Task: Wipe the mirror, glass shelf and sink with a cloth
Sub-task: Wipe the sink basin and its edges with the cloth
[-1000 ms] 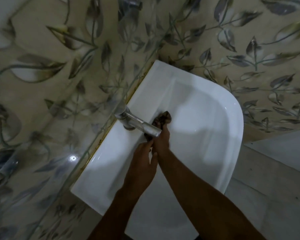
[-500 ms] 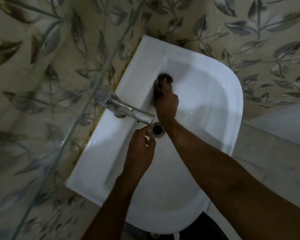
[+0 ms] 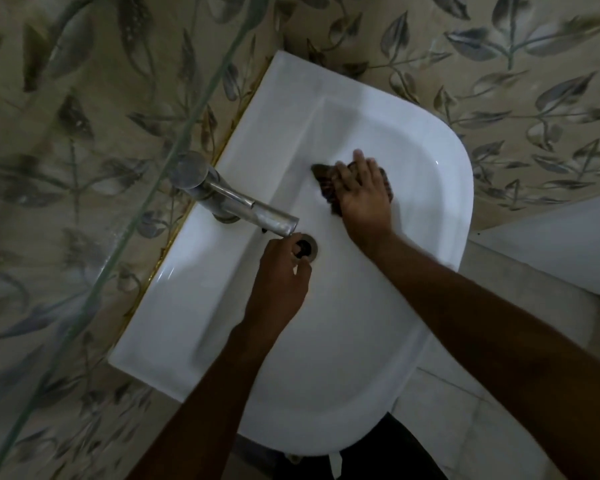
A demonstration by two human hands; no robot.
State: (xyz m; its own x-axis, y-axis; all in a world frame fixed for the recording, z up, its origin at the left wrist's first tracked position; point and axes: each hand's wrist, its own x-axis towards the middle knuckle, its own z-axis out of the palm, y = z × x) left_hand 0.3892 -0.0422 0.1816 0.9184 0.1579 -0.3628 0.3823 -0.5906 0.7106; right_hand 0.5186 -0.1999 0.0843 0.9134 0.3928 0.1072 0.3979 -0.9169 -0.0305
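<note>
Currently, item by item:

- Sink (image 3: 174, 344): white basin, wall-mounted; wipe in progress inside the bowl. How much of it is already wiped can't be told, no visible diff between areas. Judged mid-step.
- Cloth (image 3: 326, 188): dark, patterned, bunched flat on the bowl's inner slope toward the far right rim, beyond the drain (image 3: 309, 247).
- Right hand (image 3: 362, 192): palm down on cloth, fingers straight and slightly spread, pressing it to the porcelain.
- Left hand (image 3: 278, 282): over the bowl centre, just beside the tap spout tip and drain; fingers curled loosely inward, thumb near forefinger; holding anything? can't tell.
- Tap (image 3: 236, 202): chrome, on the sink's back ledge, spout reaching over the drain; no water seen.
- Glass shelf (image 3: 194, 133): edge runs diagonally above the back ledge; wiped or not, can't tell.
- Mirror: not in view, status unknown.
- Left to do, est.: near side of bowl, rim, ledge round tap.
</note>
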